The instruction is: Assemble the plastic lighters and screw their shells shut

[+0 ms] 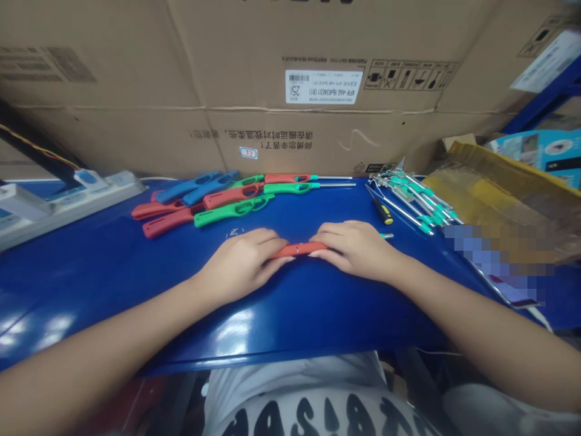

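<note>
My left hand (242, 260) and my right hand (356, 245) both rest on the blue table (136, 284), fingers closed around the two ends of a red lighter body (297, 249) lying flat between them. A short metal tip (387, 235) sticks out to the right past my right hand. Only the middle of the red piece shows; its ends are hidden under my fingers.
Several red, green and blue long lighters (227, 200) lie in a row at the back of the table. A heap of green-tipped metal parts (417, 200) and a yellow-black screwdriver (382, 211) lie at the right. Cardboard boxes (272, 91) wall the back; a white power strip (68, 197) sits left.
</note>
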Available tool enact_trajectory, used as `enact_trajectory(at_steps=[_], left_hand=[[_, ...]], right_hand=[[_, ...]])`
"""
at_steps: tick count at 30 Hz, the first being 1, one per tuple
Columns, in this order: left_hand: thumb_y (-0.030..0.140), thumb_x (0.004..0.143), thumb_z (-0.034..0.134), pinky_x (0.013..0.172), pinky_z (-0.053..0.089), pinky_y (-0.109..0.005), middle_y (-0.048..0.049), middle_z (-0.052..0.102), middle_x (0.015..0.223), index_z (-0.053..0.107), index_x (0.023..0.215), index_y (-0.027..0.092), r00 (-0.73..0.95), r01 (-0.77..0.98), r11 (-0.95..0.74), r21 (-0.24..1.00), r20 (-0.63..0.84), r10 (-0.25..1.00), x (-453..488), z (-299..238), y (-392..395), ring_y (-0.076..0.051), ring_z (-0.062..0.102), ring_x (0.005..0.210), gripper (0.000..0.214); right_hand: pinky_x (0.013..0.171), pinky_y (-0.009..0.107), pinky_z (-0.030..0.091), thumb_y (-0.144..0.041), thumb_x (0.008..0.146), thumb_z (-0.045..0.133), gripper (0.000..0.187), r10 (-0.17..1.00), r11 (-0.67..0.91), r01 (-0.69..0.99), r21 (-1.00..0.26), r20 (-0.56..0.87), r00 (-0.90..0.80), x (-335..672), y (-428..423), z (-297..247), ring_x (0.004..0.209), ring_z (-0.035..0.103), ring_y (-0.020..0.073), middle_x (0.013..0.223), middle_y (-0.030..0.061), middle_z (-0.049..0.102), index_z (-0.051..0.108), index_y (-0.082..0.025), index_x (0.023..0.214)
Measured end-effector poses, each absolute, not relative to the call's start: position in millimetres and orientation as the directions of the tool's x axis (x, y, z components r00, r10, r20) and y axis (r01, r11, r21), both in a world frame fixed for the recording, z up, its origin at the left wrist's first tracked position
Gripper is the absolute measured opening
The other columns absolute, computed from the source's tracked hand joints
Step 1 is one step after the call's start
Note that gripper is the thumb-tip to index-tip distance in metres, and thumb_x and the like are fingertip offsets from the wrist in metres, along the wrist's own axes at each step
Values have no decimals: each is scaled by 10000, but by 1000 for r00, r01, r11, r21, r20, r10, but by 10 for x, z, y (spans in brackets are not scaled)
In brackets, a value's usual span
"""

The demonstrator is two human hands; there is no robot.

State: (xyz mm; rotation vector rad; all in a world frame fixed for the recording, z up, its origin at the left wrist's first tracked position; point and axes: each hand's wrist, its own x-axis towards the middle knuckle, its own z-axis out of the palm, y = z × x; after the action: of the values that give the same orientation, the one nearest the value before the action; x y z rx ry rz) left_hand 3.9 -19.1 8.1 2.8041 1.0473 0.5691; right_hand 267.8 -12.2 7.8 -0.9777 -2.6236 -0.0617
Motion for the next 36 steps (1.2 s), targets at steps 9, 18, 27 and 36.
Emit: enact_trajectory(at_steps=[9,18,27,36], left_hand=[[375,1025,525,804,538,-304,-88,719,1082,672,1200,153,620,586,-756,292,439,650,4,100,-100,-205,689,917,319],[354,1015,536,883,563,-329,-89,722,1151,661,1224,167,591,578,-744,334,458,665,5,74,-100,-210,703,981,307],[387,1000,568,792,566,-330,-95,730,1099,644,1287,178,692,581,-810,79,476,543,-23,96,-82,-231,713,944,362],[456,1022,517,668,487,-266,-34,718,821,716,1138,204,733,560,-826,67,424,532,16,163,-190,-160,652,709,341]], right_hand=[[705,285,429,-423,993,575,266,693,698,701,-144,379,-613,2828,-5,131,846,672,193,932,46,725,692,-184,997],[731,303,440,-413,1000,562,282,698,700,691,-183,380,-607,2820,1,104,866,684,220,931,64,741,708,-173,984],[659,276,408,-412,1045,427,394,820,561,694,-451,184,-543,2767,-61,116,678,629,156,765,20,712,722,-195,900],[881,317,507,-387,1019,522,327,616,758,432,-488,321,-719,2710,-137,76,1024,662,194,1145,83,706,641,-210,1267]])
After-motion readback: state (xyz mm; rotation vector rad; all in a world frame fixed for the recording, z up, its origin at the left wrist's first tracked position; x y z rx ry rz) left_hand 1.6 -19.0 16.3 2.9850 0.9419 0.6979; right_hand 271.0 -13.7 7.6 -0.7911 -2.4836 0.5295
